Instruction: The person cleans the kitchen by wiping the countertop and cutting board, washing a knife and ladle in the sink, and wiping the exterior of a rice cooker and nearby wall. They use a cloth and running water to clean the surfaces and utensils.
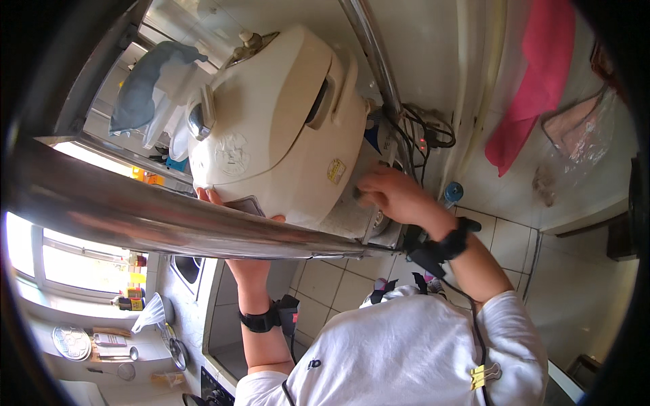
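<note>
A cream-white rice cooker (264,127) with a lid latch and carrying handle sits tilted in view on a metal shelf (345,221). My left hand (209,196) holds the cooker low on its front, fingers on one side of its panel and thumb on the other. The shelf's steel front rail (203,223) hides most of that palm. Beside the cooker's right side, my right hand (393,195) is over the shelf surface, blurred. Its fingers are bent around a small dark object (357,193) whose kind is unclear.
A steel post (376,56) stands behind the cooker, with black cables (426,127) beside it. Pink cloth (533,91) hangs on the right wall near a blue-capped bottle (453,192). A grey-blue bag (139,86) lies beyond the cooker. Across the tiled floor is a counter (185,309).
</note>
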The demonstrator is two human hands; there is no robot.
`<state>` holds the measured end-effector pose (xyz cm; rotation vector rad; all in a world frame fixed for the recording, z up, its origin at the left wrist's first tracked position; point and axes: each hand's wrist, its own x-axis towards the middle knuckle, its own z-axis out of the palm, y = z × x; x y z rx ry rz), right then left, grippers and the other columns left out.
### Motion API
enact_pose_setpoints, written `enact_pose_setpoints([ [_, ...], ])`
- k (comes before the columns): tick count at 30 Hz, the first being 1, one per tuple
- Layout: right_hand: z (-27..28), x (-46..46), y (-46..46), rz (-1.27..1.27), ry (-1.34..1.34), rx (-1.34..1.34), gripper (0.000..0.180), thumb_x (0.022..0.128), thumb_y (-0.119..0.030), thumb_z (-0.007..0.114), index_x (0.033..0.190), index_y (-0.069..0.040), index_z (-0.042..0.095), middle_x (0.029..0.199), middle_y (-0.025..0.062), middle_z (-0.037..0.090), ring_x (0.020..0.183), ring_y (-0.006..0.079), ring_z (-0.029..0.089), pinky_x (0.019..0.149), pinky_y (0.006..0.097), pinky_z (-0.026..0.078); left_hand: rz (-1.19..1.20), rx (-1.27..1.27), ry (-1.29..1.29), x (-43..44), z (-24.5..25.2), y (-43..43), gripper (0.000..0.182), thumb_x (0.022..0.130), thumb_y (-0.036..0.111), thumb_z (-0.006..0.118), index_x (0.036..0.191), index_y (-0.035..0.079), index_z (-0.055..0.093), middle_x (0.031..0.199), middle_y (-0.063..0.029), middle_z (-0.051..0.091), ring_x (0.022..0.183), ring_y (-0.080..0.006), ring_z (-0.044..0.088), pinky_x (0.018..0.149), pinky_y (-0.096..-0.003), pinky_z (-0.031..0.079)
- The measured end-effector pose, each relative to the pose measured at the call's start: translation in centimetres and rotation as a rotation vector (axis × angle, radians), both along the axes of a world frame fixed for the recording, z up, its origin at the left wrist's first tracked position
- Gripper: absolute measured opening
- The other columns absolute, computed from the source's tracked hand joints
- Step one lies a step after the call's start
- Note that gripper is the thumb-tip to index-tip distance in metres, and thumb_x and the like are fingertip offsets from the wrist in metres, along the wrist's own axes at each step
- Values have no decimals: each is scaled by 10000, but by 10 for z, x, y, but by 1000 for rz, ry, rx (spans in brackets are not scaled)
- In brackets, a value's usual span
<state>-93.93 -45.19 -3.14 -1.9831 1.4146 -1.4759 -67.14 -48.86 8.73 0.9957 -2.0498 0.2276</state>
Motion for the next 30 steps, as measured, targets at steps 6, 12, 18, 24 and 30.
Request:
enact_pose_setpoints([
  [6,29,26,11,191,22,165,141,768,-15,576,902,-52,593,845,135,601,884,348,585,759,431,488,13,22,0,-1,1,1,1030,696,411,805,1476,64,228,1524,-182,179,1395,-336,217,1111,-458,230],
  [12,58,43,-3,-185,-287,-233,221,757,52,634,961,-27,602,915,131,582,822,316,614,692,357,512,2,51,38,0,-3,3,1026,677,355,827,1480,104,240,1523,-171,191,1396,-310,224,1113,-444,236],
  [18,9,69,-21,-146,-241,-344,203,715,39,667,894,-44,616,897,133,573,804,333,601,659,378,501,-27,-2,30,1,-3,-2,1036,660,341,841,1475,97,250,1520,-174,197,1390,-320,234,1103,-455,255],
  [24,23,55,-16,-143,-130,-468,213,721,20,669,916,-48,617,902,119,570,771,312,591,641,380,491,21,11,13,0,-1,1,1046,654,360,844,1471,86,252,1515,-182,208,1378,-337,258,1098,-467,261],
  [30,60,58,-27,-183,-249,-452,250,746,15,639,980,-72,623,943,115,552,783,299,580,659,377,484,28,2,-11,-1,1,1,1033,672,385,825,1470,72,249,1512,-193,211,1378,-339,258,1100,-461,258],
])
